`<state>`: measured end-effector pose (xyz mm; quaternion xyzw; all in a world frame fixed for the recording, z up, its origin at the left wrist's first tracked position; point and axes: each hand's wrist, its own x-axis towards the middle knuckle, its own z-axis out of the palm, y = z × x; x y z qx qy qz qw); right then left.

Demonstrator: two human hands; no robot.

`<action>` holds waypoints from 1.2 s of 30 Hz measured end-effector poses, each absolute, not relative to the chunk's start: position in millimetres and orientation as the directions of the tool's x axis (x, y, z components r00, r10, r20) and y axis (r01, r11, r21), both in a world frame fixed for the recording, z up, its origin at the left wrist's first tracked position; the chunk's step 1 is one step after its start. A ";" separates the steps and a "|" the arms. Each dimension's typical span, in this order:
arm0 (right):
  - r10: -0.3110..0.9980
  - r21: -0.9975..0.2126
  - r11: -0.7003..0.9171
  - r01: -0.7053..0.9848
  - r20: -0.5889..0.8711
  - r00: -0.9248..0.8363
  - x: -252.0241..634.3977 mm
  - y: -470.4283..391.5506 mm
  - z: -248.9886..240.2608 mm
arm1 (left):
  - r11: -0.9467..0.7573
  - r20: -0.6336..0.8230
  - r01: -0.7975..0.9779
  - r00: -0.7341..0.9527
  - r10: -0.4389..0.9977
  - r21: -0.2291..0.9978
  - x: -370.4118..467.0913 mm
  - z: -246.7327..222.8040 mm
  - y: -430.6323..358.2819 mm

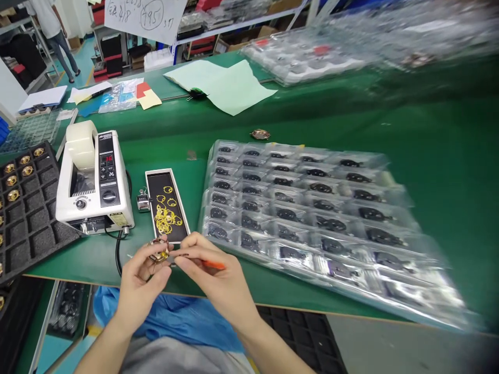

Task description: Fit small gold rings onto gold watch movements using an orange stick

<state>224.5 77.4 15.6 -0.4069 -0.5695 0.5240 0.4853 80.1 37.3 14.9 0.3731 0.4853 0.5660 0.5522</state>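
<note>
My left hand (145,275) pinches a small round gold-coloured metal part, like a watch case (159,253), between thumb and fingers. My right hand (218,270) grips a thin tool with an orange handle (213,264); its dark tip points left, close to the gold part. Fingers partly cover both things, so I cannot tell whether the tip touches. Just beyond the hands lies a white-rimmed box (181,212) with a black floor and a heap of thin yellow rings (166,219) inside.
A white tape dispenser (95,182) and a tally counter (143,200) stand left of the box. Further left is a black foam tray (42,228) with gold round parts. A clear plastic tray (268,257) of dark parts fills the right. One loose metal part (260,134) lies behind it.
</note>
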 end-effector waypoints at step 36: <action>0.916 -0.962 0.232 0.147 0.165 -0.364 219.5 126.2 24.4 | 0.141 -0.191 -0.386 -0.094 0.977 0.912 78.4 11.5 59.9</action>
